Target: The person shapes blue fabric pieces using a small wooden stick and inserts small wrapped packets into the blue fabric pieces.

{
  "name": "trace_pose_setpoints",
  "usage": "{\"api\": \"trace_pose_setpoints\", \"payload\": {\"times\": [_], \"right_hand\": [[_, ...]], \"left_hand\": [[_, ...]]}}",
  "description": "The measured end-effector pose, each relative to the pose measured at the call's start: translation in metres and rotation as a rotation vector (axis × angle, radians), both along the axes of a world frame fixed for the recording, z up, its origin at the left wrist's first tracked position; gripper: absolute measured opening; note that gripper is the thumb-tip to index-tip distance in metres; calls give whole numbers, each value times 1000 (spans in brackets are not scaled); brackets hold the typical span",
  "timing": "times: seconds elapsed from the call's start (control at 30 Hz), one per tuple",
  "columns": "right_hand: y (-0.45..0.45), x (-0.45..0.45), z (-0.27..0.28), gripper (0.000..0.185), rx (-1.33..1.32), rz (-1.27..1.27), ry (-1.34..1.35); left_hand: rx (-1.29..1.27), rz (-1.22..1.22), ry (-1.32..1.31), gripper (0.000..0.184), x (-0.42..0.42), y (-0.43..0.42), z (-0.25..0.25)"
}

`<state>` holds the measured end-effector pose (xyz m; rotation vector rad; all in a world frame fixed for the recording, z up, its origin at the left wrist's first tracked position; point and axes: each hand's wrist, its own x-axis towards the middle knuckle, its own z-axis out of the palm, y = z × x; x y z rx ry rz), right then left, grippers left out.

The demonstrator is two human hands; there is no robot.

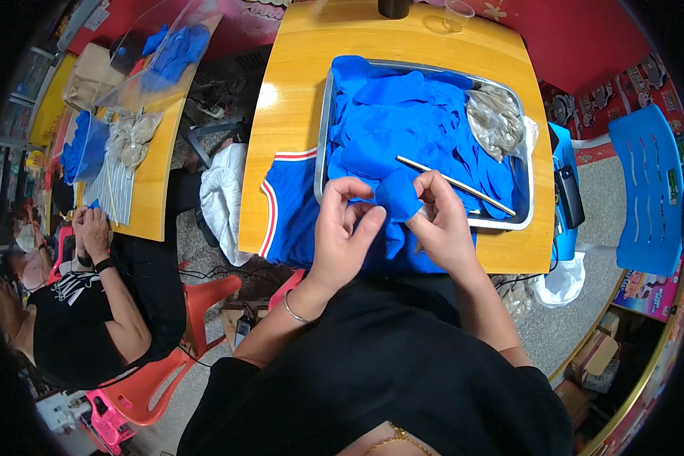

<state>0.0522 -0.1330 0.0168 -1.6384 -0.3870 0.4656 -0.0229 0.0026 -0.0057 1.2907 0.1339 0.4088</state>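
Close in front of my chest, a small piece of blue cloth (397,199) is held up between my two hands. My right hand (442,222) pinches its right side between thumb and fingers. On the other side, my left hand (348,237) has curled fingers, with the thumb and fingertips at the cloth's left edge. Behind them a metal tray (529,199) holds a heap of blue cloth pieces (403,121). A thin wooden stick (457,186) lies slanted across the heap. At the tray's right end sits a clear bag of brownish filling (495,121).
Under the tray's near side lies a blue garment (292,205) with red-and-white trim on the yellow table (296,72). A clear cup (457,15) stands at the far edge. A blue chair (646,190) is at right. Another person's hands (93,232) work at the left table.
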Motion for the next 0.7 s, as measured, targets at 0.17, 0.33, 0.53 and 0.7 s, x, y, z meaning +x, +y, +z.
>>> {"api": "trace_pose_setpoints", "payload": {"times": [0.17, 0.33, 0.53, 0.7], "right_hand": [[-5, -2, 1, 18, -51, 55, -23], [-6, -8, -3, 20, 40, 43, -113], [-2, -13, -12, 22, -65, -11, -195], [4, -15, -18, 24, -90, -111, -384]], "left_hand": [[-187, -190, 130, 31, 1, -1, -3], [-236, -147, 127, 27, 4, -3, 0], [-212, -121, 120, 22, 5, -1, 1], [-190, -111, 70, 23, 2, 0, -11]]}}
